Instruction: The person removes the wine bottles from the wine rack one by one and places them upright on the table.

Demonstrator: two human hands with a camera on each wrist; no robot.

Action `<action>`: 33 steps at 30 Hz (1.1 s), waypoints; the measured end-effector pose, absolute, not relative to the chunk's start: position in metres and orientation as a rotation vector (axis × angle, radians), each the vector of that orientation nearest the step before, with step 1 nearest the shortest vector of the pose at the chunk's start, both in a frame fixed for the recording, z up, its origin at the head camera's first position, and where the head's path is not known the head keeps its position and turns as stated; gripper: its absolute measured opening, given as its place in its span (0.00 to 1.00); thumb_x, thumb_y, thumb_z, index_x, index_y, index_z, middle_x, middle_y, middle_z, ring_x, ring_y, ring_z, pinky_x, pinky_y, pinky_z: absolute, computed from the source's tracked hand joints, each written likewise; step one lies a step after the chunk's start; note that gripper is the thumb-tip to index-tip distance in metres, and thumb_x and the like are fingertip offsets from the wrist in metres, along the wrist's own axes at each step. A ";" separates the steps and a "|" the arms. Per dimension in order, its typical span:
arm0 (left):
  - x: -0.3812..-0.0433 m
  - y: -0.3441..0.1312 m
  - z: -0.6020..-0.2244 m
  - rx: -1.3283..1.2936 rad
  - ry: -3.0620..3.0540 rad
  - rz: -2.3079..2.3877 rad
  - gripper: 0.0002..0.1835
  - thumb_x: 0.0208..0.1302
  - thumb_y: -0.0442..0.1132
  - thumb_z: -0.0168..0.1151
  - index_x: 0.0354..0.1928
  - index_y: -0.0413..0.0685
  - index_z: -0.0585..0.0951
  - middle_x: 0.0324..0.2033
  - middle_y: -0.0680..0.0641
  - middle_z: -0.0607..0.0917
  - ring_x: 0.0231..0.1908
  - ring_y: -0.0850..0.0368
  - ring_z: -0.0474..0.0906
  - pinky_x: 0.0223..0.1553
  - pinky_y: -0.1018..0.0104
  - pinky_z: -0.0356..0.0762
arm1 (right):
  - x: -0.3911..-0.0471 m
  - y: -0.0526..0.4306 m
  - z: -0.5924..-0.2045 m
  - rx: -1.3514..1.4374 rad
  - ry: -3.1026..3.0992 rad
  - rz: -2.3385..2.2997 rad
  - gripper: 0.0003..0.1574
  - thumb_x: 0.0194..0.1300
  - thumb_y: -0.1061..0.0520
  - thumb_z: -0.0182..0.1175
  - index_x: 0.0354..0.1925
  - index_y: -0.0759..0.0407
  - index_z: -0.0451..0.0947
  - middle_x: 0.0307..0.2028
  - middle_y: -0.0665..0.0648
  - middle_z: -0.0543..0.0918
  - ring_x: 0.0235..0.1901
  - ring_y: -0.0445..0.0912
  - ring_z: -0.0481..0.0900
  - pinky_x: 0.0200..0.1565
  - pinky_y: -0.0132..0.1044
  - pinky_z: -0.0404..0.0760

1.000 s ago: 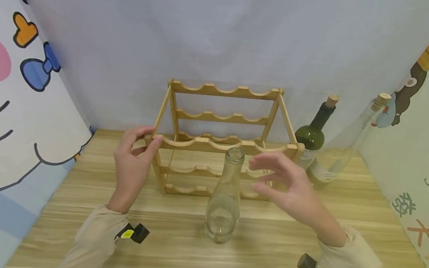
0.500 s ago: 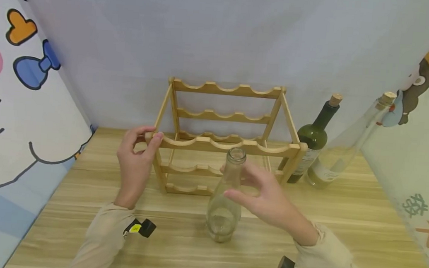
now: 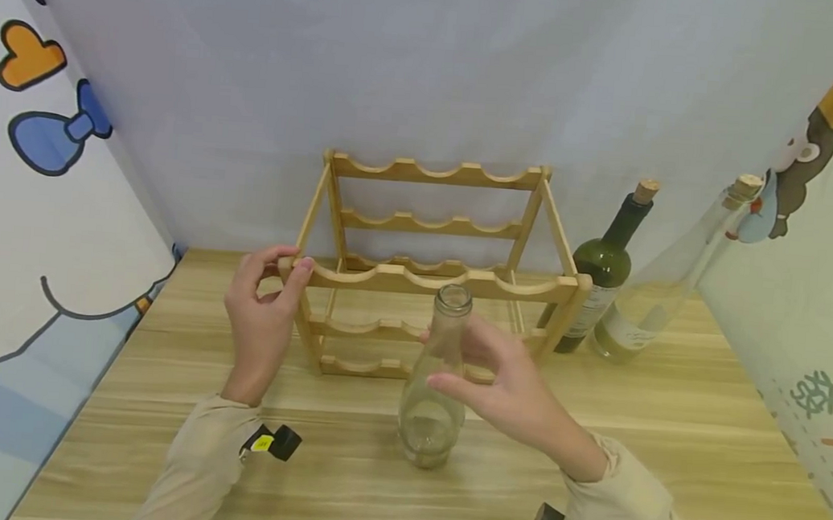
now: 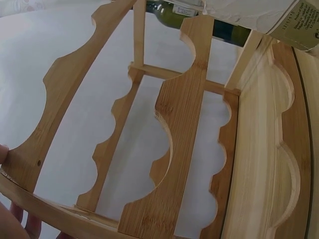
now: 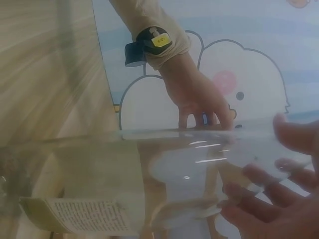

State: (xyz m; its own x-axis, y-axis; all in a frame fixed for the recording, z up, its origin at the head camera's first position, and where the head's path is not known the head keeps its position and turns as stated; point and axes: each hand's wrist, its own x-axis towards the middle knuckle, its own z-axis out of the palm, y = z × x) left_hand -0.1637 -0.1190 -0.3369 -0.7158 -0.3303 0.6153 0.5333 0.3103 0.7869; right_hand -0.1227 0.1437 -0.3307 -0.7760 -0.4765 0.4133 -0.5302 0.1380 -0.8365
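A wooden wine rack [image 3: 401, 279] with scalloped rails stands at the back of the table. My left hand [image 3: 260, 313] grips its front left top corner, thumb on the near side; in the left wrist view, the fingers [image 4: 32, 224] show under the rail end. In front of the rack a clear glass bottle [image 3: 431, 414] stands upright and uncorked. My right hand [image 3: 506, 375] is curled round the bottle below its neck, thumb in front and fingers behind. Through the glass in the right wrist view, the fingers [image 5: 271, 196] show, and the bottle bears a printed label [image 5: 89, 215].
Right of the rack stand a dark green wine bottle [image 3: 601, 265] and a clear bottle [image 3: 629, 331], both corked. A pale curtain [image 3: 430, 68] hangs behind the wooden table [image 3: 342, 488], with printed cloths [image 3: 99, 230] at the sides.
My right hand has moved left from beside the glass bottle to round it. The left hand stays on the rack corner; the bottle stands in the same place.
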 end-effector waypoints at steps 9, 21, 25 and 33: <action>-0.161 -0.118 -0.334 -0.190 -1.859 -1.494 0.10 0.59 0.27 0.63 0.43 0.29 0.79 0.34 0.46 0.76 0.35 0.61 0.73 0.22 0.82 0.72 | -0.120 0.141 -0.331 0.996 -2.295 1.764 0.27 0.55 0.67 0.67 0.53 0.58 0.75 0.48 0.53 0.83 0.47 0.47 0.81 0.50 0.41 0.79; -0.161 -0.118 -0.336 -0.180 -1.862 -1.486 0.11 0.59 0.28 0.63 0.43 0.30 0.79 0.35 0.42 0.76 0.36 0.55 0.73 0.23 0.82 0.72 | -0.114 0.150 -0.322 0.891 -2.283 1.604 0.18 0.54 0.64 0.69 0.44 0.55 0.77 0.37 0.50 0.83 0.39 0.45 0.81 0.46 0.41 0.82; -0.161 -0.118 -0.336 -0.174 -1.858 -1.484 0.11 0.60 0.29 0.63 0.43 0.30 0.80 0.35 0.42 0.76 0.36 0.57 0.73 0.23 0.82 0.72 | -0.114 0.160 -0.311 0.921 -2.254 1.619 0.19 0.54 0.67 0.68 0.44 0.57 0.77 0.40 0.51 0.84 0.40 0.46 0.82 0.44 0.40 0.82; -0.160 -0.117 -0.336 -0.171 -1.852 -1.476 0.11 0.60 0.28 0.63 0.43 0.30 0.80 0.34 0.43 0.76 0.37 0.57 0.72 0.23 0.82 0.71 | -0.114 0.183 -0.298 0.852 -2.281 1.539 0.18 0.54 0.69 0.67 0.43 0.57 0.77 0.44 0.52 0.84 0.38 0.44 0.82 0.40 0.35 0.82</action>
